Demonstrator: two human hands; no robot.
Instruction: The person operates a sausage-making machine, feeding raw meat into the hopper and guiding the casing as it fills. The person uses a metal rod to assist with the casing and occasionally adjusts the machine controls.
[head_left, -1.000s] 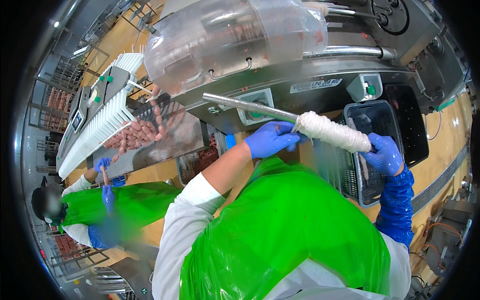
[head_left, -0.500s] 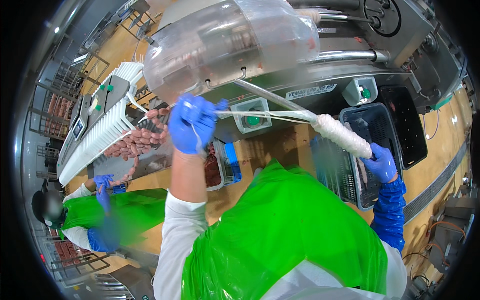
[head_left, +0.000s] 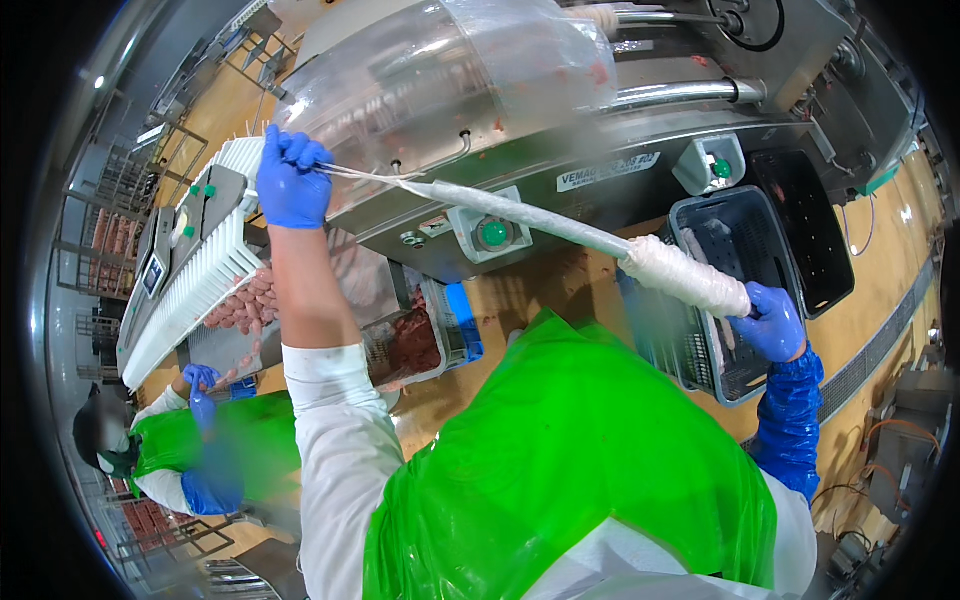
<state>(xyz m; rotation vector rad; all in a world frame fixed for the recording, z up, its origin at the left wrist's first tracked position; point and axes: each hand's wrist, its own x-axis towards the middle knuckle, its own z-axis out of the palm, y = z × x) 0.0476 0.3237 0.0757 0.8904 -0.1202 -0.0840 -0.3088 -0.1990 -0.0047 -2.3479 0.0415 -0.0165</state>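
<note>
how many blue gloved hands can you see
4: the person's left hand pulling the casing end, their right hand at its bunched end, and a co-worker's two hands lower left.

One head-worn fisheye looks steeply down, close over the wearer's green apron (head_left: 560, 470), toward the steel machine (head_left: 560, 150) ahead.

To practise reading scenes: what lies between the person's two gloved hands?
In the head view, a pale casing tube spans from the left hand to the bunched casing by the right hand.
</note>
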